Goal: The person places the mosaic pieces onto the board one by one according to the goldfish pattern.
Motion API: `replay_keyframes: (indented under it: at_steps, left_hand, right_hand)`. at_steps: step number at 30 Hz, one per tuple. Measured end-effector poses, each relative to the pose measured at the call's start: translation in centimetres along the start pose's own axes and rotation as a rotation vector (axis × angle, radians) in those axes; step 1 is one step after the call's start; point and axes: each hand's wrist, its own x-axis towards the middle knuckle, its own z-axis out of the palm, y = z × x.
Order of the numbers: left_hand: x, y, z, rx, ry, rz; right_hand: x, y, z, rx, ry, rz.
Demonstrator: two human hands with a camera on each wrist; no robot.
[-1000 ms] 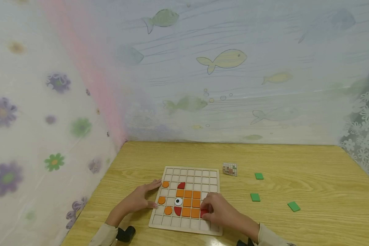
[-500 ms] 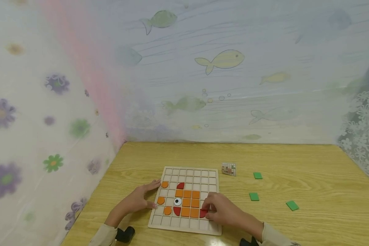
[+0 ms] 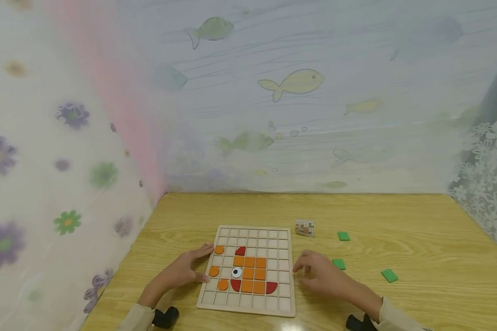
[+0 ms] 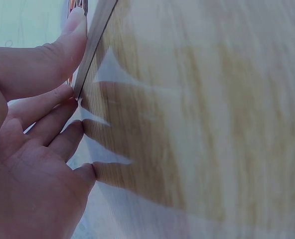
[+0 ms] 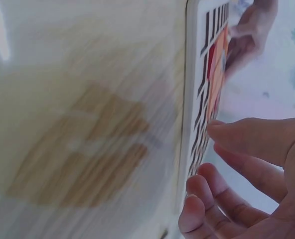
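A wooden grid board (image 3: 278, 241) lies flat on the table, its cells partly filled. Orange square tiles (image 3: 248, 274), red quarter-round tiles (image 3: 271, 288), a round eye piece (image 3: 236, 272) and orange discs (image 3: 214, 271) sit in it. My left hand (image 3: 181, 271) rests against the board's left edge, thumb and fingers spread; the left wrist view shows the fingertips at the board's side. Just off the right edge hovers my right hand (image 3: 323, 273), fingers loosely bent, holding nothing. Its thumb stands apart from the fingers (image 5: 200, 189) in the right wrist view.
Three green square tiles lie right of the board: a far one (image 3: 343, 236), one beside the right hand (image 3: 338, 264) and one further right (image 3: 390, 275). Behind the board's right corner is a small pattern card (image 3: 305, 227). A fish-printed curtain (image 3: 298, 138) hangs behind the table.
My right hand has let go of the red quarter-round tile, which now lies in a lower-right cell, and has moved right off the board. The left hand keeps its place on the edge.
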Motion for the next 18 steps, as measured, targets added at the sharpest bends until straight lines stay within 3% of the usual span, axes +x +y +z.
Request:
replay_keyframes:
  at_steps: [18]
  left_hand:
    - [0.0, 0.5, -0.2, -0.048, 0.001, -0.002]
  right_hand:
    - [-4.1, 4.1, -4.3, -0.131, 0.118, 0.061]
